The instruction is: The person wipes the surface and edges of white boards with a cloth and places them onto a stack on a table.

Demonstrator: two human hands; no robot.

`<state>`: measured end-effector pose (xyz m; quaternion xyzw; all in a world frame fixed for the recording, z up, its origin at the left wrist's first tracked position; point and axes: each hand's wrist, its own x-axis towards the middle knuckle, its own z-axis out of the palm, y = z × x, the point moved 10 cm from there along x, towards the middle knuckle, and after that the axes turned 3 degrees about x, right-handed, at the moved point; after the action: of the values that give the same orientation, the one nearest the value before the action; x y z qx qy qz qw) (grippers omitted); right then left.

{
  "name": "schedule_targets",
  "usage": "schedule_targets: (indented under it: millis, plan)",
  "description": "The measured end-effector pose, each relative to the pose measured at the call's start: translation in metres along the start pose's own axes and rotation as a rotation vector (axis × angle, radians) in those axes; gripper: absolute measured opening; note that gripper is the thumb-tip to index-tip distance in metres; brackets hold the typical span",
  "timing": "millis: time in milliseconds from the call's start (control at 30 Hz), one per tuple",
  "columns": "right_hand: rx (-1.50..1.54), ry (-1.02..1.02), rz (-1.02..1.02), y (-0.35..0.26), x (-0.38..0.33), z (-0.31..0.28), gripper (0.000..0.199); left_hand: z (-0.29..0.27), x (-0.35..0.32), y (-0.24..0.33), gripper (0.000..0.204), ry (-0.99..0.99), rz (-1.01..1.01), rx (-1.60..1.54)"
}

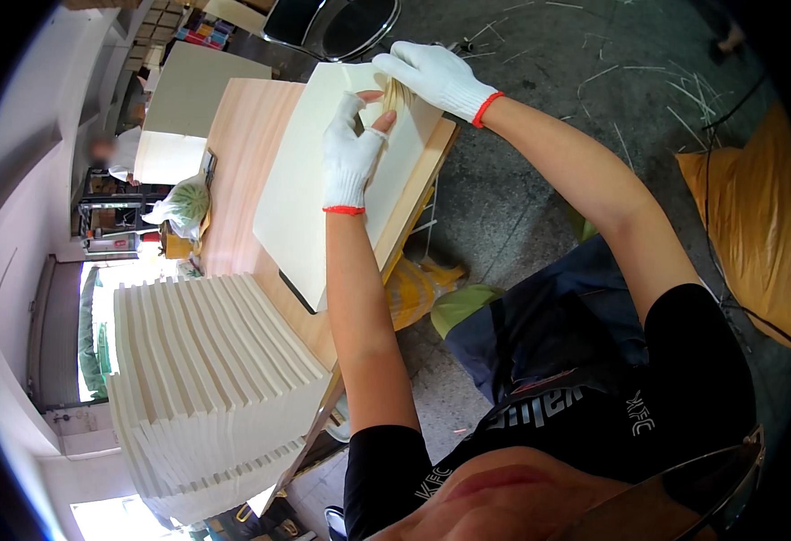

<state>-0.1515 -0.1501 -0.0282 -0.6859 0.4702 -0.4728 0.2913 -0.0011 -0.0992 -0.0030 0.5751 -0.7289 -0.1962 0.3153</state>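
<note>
A thick stack of large cream paper sheets (301, 180) lies on the wooden table. At its far right corner the sheet edges (399, 96) bunch up and fan out, looking yellowish. My right hand (436, 79), in a white knit glove with a red cuff, curls over this corner and grips the sheets; its fingertips are partly hidden. My left hand (350, 153) wears a matching glove with bare thumb and forefinger tips. Its thumb and forefinger are apart, beside the fanned edges, with the thumb tip against or very near them.
Many-layered cream stacks (215, 361) stand at the table's near left. Beyond the wood-grain tabletop (246, 135) are a plastic bag with a green round thing (186, 206) and another person at the far left. A black stool (359, 27), paper strips and an orange sack (742, 225) are on the floor.
</note>
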Motion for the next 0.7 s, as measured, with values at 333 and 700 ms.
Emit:
schedule_targets:
  millis: [333,700]
  plan:
    - [0.0,-0.041,0.001,-0.004,0.0,-0.001,0.051,-0.011,0.001,0.023,0.034,0.136,0.201,0.082]
    - [-0.004,0.023,-0.05,-0.002,-0.001,-0.004,0.048,0.007,-0.002,0.011,0.034,-0.043,-0.072,0.016]
